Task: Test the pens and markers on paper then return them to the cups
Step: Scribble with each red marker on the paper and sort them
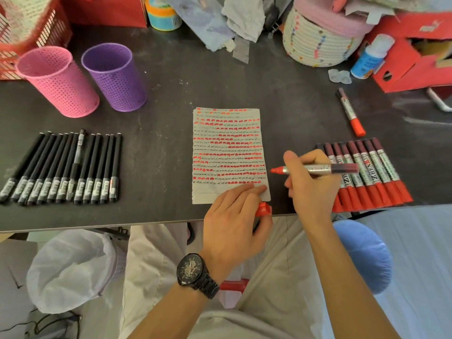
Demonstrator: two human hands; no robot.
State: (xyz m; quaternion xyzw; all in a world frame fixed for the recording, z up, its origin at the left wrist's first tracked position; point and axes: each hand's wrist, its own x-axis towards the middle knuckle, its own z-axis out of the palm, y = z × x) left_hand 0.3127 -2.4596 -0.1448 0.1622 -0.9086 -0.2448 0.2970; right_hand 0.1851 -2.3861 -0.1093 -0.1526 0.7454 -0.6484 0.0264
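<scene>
Cap [263, 209], red, pinched against the thumb of the left hand [232, 221] right at the near edge of the table [159, 211], with that hand's longer fingers [252, 189] laid flat on the near right corner of the paper [227, 148]. Just beyond, right hand [310, 184] clenched round the barrel of an uncapped marker [318, 169], red tip pointing left and hovering at the paper's right edge, apparently not yet on it.

Likely step: a test stroke. Best done by keeping the corner pinned, lowering the tip onto the bare lines at the sheet's near end, making one short mark, then pushing the cap back on squarely.

Worth watching: row of markers [371, 172] directly under the right wrist, red caps reaching the near edge and probably easy to knock off. Well apart toward the near left corner, black pens [63, 167] lined up. Farther back on the right, a lone marker [350, 112]. Open dark table between the paper and the pink cup [57, 81] and purple cup [113, 77] near the far left corner, both upright. Far edge crowded by a rope basket [315, 42].
</scene>
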